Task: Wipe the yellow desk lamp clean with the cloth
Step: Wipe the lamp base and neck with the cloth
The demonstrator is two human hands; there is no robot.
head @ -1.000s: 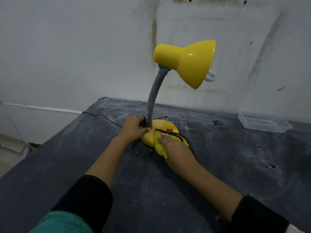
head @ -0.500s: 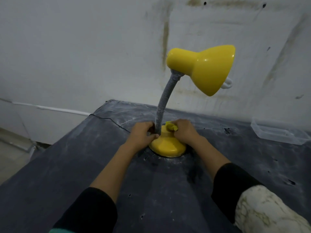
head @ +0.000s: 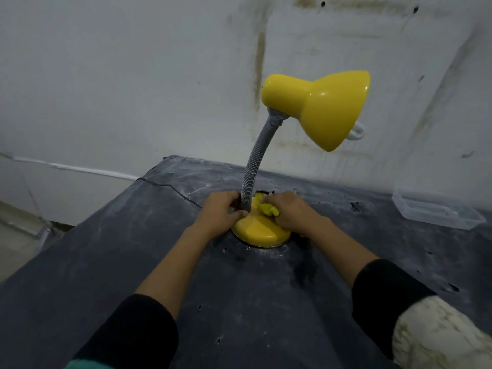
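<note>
Wiping the base is the step in hand, I'd judge: the person's right hand (head: 288, 211) is pressing a bunched yellow cloth (head: 269, 209) onto the top of the lamp base (head: 259, 231), just right of the grey gooseneck (head: 255, 166), its grip closed around the cloth. The left hand (head: 222, 213) is bracing the yellow desk lamp (head: 316, 107) from the other side of the gooseneck, fingers wrapping the foot of it and thumb lying against the dome of the base, so that grip is holding the neck. The lamp is standing upright on the dark, scuffed counter (head: 133, 249), well forward of the stained wall, its shade (head: 327, 110) tilting down to the right above the base. Next, the cloth probably needs working round the rest of the base, then up the gooseneck to the shade, with the left hand steadying the lamp so it is not tipping. A clear plastic tray (head: 436, 211) is sitting far right of the base.
</note>
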